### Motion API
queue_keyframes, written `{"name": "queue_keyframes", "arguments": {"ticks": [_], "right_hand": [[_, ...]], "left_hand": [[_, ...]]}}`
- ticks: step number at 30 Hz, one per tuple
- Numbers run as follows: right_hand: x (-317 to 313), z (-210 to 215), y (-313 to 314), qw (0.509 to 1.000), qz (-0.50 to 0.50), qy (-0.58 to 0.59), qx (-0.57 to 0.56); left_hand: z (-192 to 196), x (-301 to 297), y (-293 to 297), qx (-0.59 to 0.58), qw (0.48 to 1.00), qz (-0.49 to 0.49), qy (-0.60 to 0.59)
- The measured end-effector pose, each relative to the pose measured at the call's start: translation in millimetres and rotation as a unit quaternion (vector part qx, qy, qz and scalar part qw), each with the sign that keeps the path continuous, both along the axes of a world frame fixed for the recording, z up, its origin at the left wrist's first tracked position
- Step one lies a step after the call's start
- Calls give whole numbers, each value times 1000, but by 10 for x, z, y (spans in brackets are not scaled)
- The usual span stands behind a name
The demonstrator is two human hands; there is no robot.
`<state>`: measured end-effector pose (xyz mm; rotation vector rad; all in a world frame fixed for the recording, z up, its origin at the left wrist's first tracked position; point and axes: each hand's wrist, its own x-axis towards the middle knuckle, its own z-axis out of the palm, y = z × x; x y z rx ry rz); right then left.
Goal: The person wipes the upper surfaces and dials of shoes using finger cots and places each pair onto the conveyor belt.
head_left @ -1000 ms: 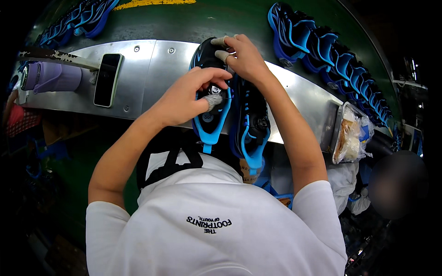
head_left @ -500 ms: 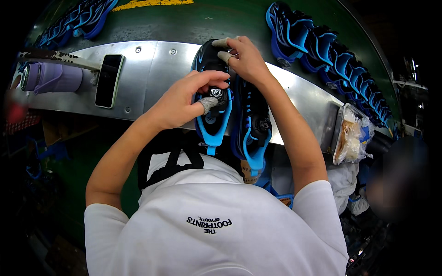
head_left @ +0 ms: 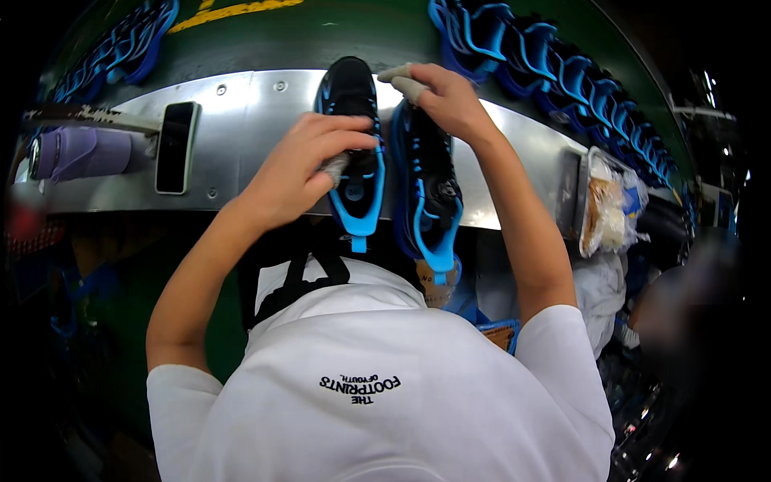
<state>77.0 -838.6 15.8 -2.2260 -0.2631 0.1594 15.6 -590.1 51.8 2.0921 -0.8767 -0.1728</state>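
The steel bench [head_left: 241, 128] carries two black-and-blue shoes side by side at its middle, toes toward its far edge. Rows of blue shoe parts [head_left: 562, 72] lie beyond its far edge. Your left hand [head_left: 301, 173] curls its fingers shut on the left shoe [head_left: 353, 136], which looks still in work. Your right hand [head_left: 446, 100] pinches the toe of the right shoe [head_left: 430, 185]. A phone [head_left: 175, 146] lies toward the bench's left end.
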Motion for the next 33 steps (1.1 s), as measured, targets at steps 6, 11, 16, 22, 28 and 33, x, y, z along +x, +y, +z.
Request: {"name": "queue_keyframes", "arguments": {"ticks": [6,11,16,22,28,33], "right_hand": [[-889,293,-686,982,-32,111,148],[-1271,581,-470,996,66,61,15],[-1117,475,-602,994,12,65,85],[-759,455,-1165,987,-118,1,108],[-96,354,-1666,982,-186,-23,5],[293,97,-1847,947,-195,-23,-255]], "left_hand": [[347,-765,-172,134,990,-35,12],[38,-762,-676,221,972,-80,-21],[-21,-220,-768,275,949,-92,-121],[432,1126,-380,246,960,78,-105],[299,2380,-117,238,897,253,-272],[3,1997,-1491,97,985,-26,-138]]}}
